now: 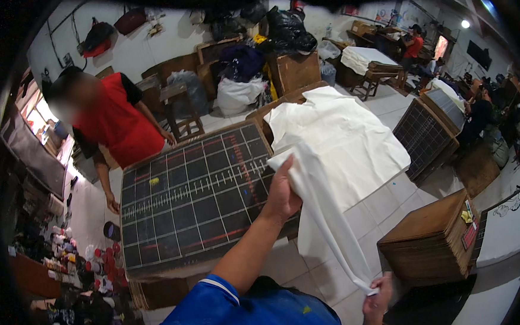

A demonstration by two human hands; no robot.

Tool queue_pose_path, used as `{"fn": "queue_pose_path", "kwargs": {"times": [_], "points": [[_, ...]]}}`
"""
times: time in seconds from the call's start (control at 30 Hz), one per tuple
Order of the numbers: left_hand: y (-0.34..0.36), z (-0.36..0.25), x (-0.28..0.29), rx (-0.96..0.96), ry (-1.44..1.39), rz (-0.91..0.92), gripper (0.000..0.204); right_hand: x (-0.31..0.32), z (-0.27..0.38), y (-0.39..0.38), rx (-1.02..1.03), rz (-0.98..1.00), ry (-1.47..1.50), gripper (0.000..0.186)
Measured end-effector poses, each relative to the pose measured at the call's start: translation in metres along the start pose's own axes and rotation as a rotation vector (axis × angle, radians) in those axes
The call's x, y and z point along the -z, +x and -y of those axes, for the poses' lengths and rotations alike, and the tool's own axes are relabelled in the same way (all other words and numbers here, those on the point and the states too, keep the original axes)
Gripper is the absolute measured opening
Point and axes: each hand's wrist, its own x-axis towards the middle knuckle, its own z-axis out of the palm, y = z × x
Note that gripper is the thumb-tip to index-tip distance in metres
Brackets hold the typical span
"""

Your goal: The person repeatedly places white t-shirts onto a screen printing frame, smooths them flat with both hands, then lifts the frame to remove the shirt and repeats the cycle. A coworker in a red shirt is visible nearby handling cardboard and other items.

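A long folded length of white cloth [322,200] stretches between my two hands. My left hand [282,191] is closed around its upper end, over the right edge of a dark board [186,226] marked with a grid. Lower down, my right hand [380,292] pinches the cloth's other end near the front, beside a stack of brown boards. Part of the cloth hangs loose below my left hand. Just beyond lies a pile of white cut fabric pieces [336,140], with a curved notch at its top edge.
A person in a red and black top [108,118] stands at the board's far left corner. The brown board stack [425,236] is at right, another gridded board [422,137] behind it. Bags [241,95] line the back wall; bottles [100,267] crowd the left floor.
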Motion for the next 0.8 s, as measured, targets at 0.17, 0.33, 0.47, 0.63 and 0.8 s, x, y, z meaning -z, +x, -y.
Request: {"fn": "queue_pose_path", "kwargs": {"times": [0.17,0.33,0.47,0.63,0.8], "points": [[-0.072,0.020,-0.057,-0.033,0.270,0.139,0.047,0.043,-0.132,-0.027,-0.539,0.088,0.048,0.018],[-0.108,-0.028,-0.074,-0.164,0.398,-0.035,0.066,0.016,-0.145,-0.027,-1.261,0.442,0.376,0.023],[-0.149,-0.086,-0.061,-0.390,0.429,0.091,0.068,-0.030,-0.110,-0.021,-1.344,0.716,0.742,0.037],[-0.211,-0.194,-0.024,-0.737,0.411,0.118,0.061,-0.146,-0.007,0.024,-0.674,0.573,0.441,0.068],[-0.261,-0.318,0.024,-0.910,0.219,0.234,0.055,-0.293,0.092,0.049,-0.021,0.425,0.124,0.051]]}}
